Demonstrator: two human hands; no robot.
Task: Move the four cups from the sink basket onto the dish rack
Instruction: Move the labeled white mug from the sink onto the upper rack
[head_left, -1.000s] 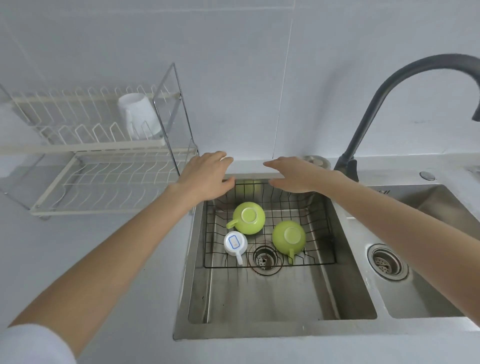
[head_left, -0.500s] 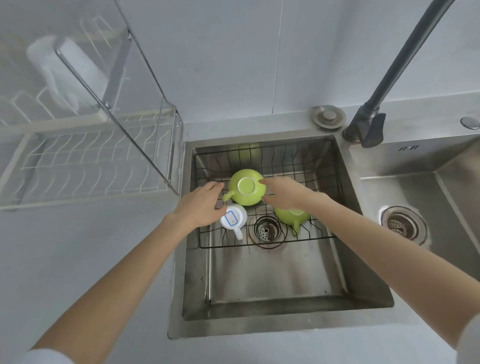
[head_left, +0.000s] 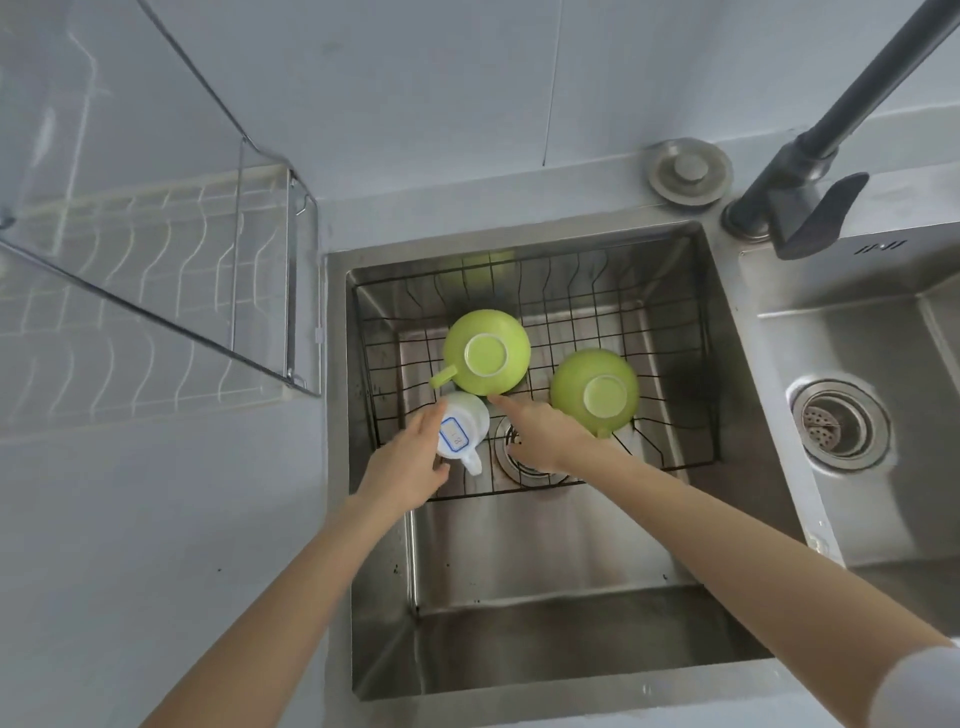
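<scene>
Cups sit upside down in the basket (head_left: 675, 462); the left hand (head_left: 410, 462), fingers open, reaches the white cup (head_left: 462, 423), the right hand (head_left: 540, 431) open beside it. Next: close, lift to the rack (head_left: 156, 291).

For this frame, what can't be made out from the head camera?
- Left hand grip: it overlaps the white cup, but contact is unclear.
- Right hand: its palm side faces away, so a grip can't be judged.
- Label on the white cup: too small to read.
- Dish rack: cut off by the left edge and blurred, so any cups on it are unseen.
- Faucet spout: cut off at the top edge.
</scene>
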